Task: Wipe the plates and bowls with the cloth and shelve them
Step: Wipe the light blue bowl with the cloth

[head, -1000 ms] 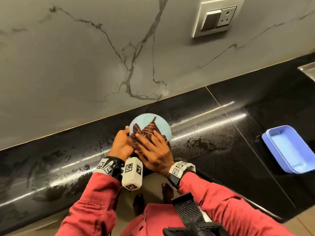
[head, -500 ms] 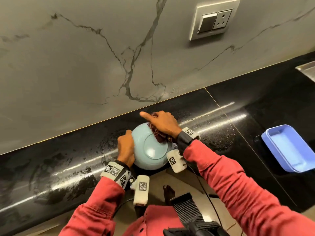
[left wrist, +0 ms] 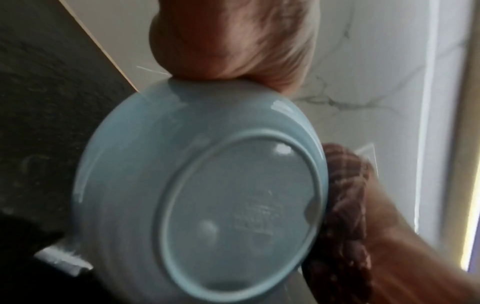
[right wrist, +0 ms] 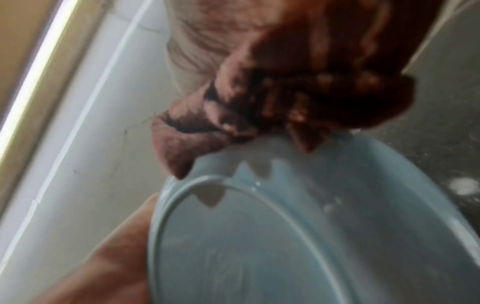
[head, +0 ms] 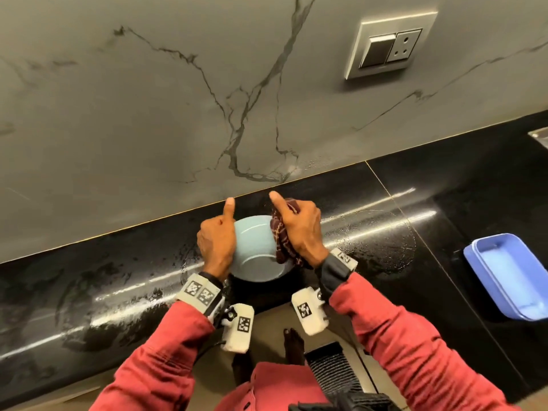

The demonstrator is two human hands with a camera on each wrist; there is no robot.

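A pale blue bowl (head: pixel 255 253) is held on edge above the black counter, its underside with the foot ring (left wrist: pixel 233 216) facing me. My left hand (head: pixel 218 241) holds its left side, thumb stretched up; the fingers are hidden behind the bowl. My right hand (head: pixel 299 229) grips a dark maroon patterned cloth (head: pixel 280 235) and presses it against the bowl's right outer wall. In the right wrist view the cloth (right wrist: pixel 259 115) is bunched on the bowl (right wrist: pixel 311 236) near its rim. The left wrist view shows the cloth (left wrist: pixel 345 205) at the bowl's right edge.
A wet black stone counter (head: pixel 385 232) runs under the hands, backed by a grey marble wall (head: pixel 178 99) with a switch and socket plate (head: pixel 390 44). A blue rectangular plastic tray (head: pixel 513 274) lies at the right. A metal edge (head: pixel 541 137) shows far right.
The bowl has been turned from face-up to underside toward me. The right hand with the cloth moved from the bowl's inside, over the top, to its right outer side. The left thumb is now raised.
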